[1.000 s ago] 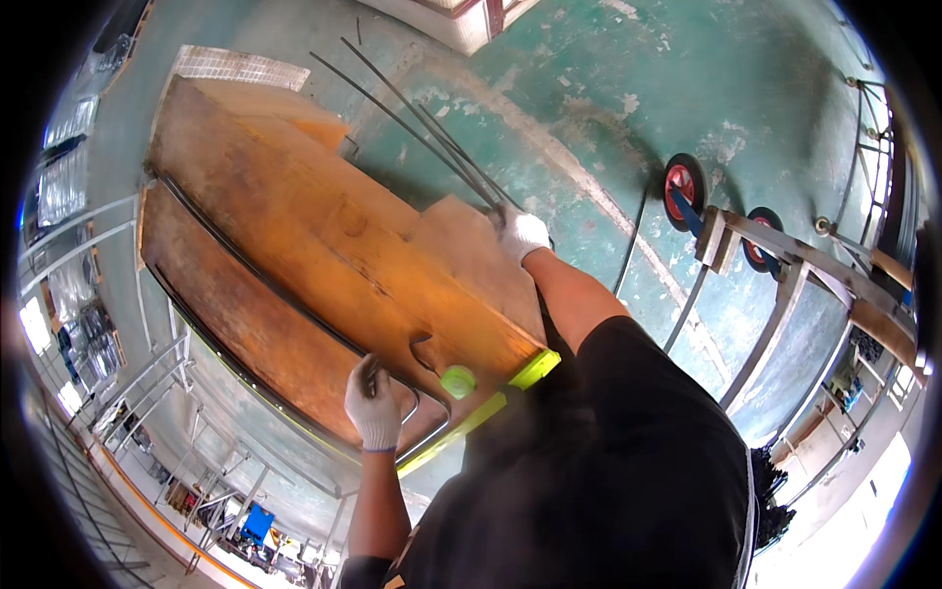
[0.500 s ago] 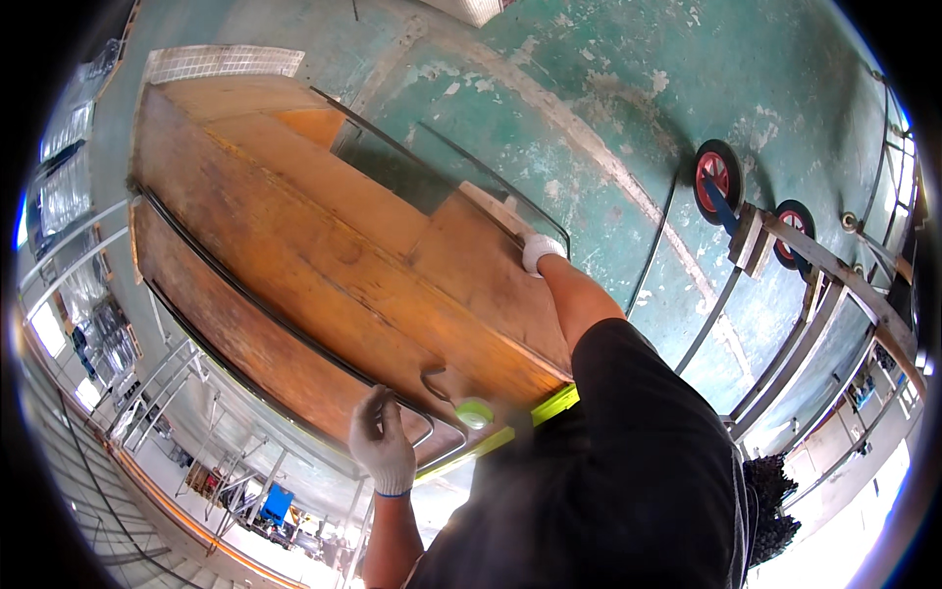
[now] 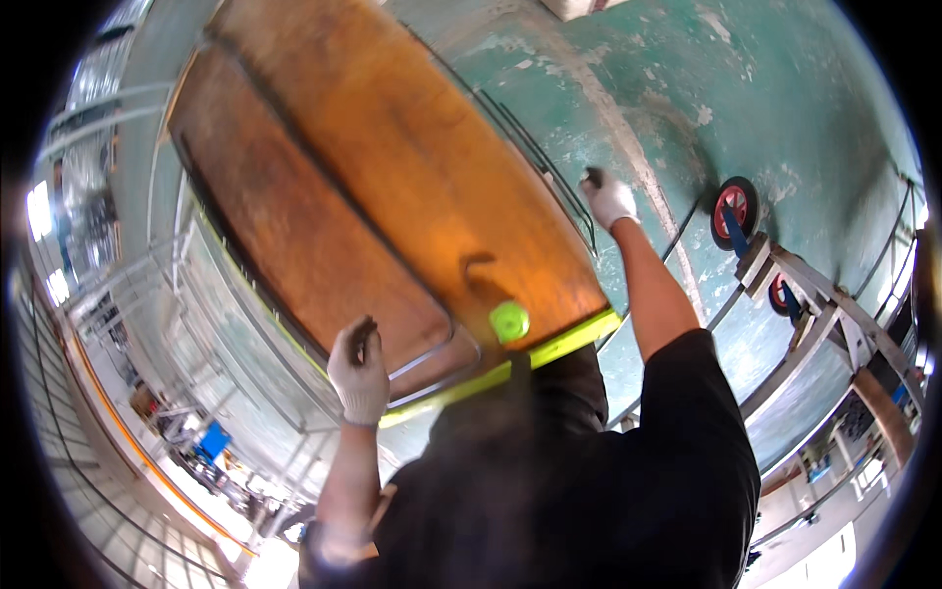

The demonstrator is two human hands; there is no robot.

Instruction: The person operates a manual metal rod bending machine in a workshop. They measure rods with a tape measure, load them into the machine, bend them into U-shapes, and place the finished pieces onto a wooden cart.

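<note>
A long brown wooden worktable (image 3: 392,128) stretches away from me. My left hand (image 3: 358,378), in a white glove with dark fingertips, is above its near left part. Its thumb and fingers are curled in, and anything between them is hidden. A bent metal rod (image 3: 439,344) turns close beside that glove; contact cannot be made out. My right hand (image 3: 610,199), gloved alike, is past the table's right edge, near thin dark rods (image 3: 535,152). Its fingers are closed; whatever they hold is too small and blurred to name.
A yellow-green strip (image 3: 574,337) edges the table's near end, with a round green object (image 3: 509,321) and a dark hook-shaped piece (image 3: 478,261) close by. At right, a wheeled frame (image 3: 810,285) has a red-hubbed wheel (image 3: 735,213). Metal racks line the left.
My right hand has left the wooden piece at the table's right side and is now farther out and raised. My left hand has shifted slightly. The whole view has turned and come closer.
</note>
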